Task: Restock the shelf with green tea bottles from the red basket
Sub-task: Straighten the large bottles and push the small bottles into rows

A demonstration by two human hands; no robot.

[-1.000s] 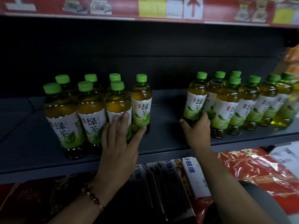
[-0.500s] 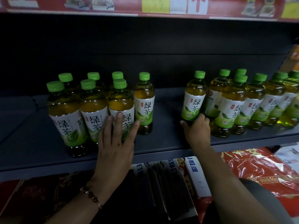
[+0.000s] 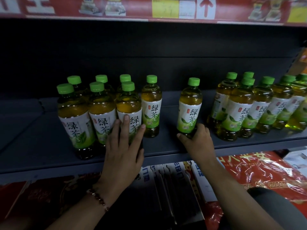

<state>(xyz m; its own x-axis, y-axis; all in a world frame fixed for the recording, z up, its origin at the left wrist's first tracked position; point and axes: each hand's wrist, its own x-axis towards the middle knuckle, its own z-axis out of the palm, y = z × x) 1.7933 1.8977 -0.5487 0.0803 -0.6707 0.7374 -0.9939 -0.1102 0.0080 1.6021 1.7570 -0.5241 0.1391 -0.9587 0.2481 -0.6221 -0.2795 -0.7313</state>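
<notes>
Green tea bottles with green caps stand on a dark grey shelf (image 3: pixel 41 146). A left group of several bottles (image 3: pixel 99 113) is packed in two rows. My left hand (image 3: pixel 123 151) lies flat with straight fingers against the front right bottle (image 3: pixel 128 107) of that group. A single bottle (image 3: pixel 190 107) stands alone mid-shelf, and my right hand (image 3: pixel 197 143) grips its base. A right group of several bottles (image 3: pixel 249 110) stands further right. The red basket is not in view.
A red price strip (image 3: pixel 166 9) runs along the shelf above. Below the shelf lie red packaged goods (image 3: pixel 259 173) and blue-and-white boxes (image 3: pixel 199 176). A gap of bare shelf lies between the single bottle and the right group.
My right hand has slid one bottle leftward, away from the right group toward the left group. My left hand has stayed pressed against the front bottle of the left group.
</notes>
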